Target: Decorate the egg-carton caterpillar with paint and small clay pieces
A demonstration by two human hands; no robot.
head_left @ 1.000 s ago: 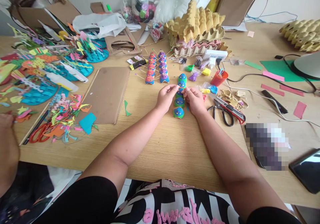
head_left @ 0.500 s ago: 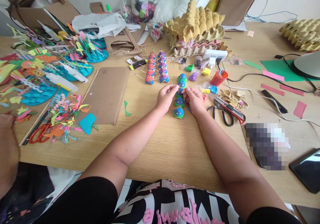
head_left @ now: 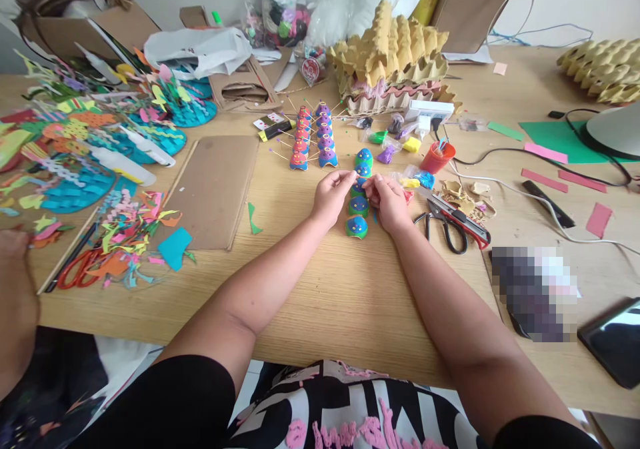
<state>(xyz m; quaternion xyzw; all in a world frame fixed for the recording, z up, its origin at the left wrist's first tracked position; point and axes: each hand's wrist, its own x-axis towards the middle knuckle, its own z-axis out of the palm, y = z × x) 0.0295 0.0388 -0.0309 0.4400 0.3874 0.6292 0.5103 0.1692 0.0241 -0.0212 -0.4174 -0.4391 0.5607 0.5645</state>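
A strip of egg-carton cups (head_left: 357,226), blue on top and green below with small yellow dots, stands in a row on the table. My left hand (head_left: 331,195) is at the strip's left side, thumb and forefinger pinched together over a middle cup. From the right, my right hand (head_left: 387,199) pinches close to the same cup. Whatever sits between the fingertips is too small to make out. Behind stand a red-and-blue cup strip (head_left: 300,145) and a purple-and-blue cup strip (head_left: 327,139), with thin sticks poking out of their sides.
Pliers (head_left: 453,232) and a red utility knife (head_left: 463,219) lie right of my hand, near a red cup (head_left: 439,158). A cardboard sheet (head_left: 215,189), paper scraps (head_left: 135,229) and orange scissors (head_left: 80,269) are on the left. Egg trays (head_left: 390,49) are stacked behind. Another person's arm (head_left: 17,302) rests far left.
Both hands stay almost in place over the middle cup. The view has shifted very slightly; nothing else visibly moves.
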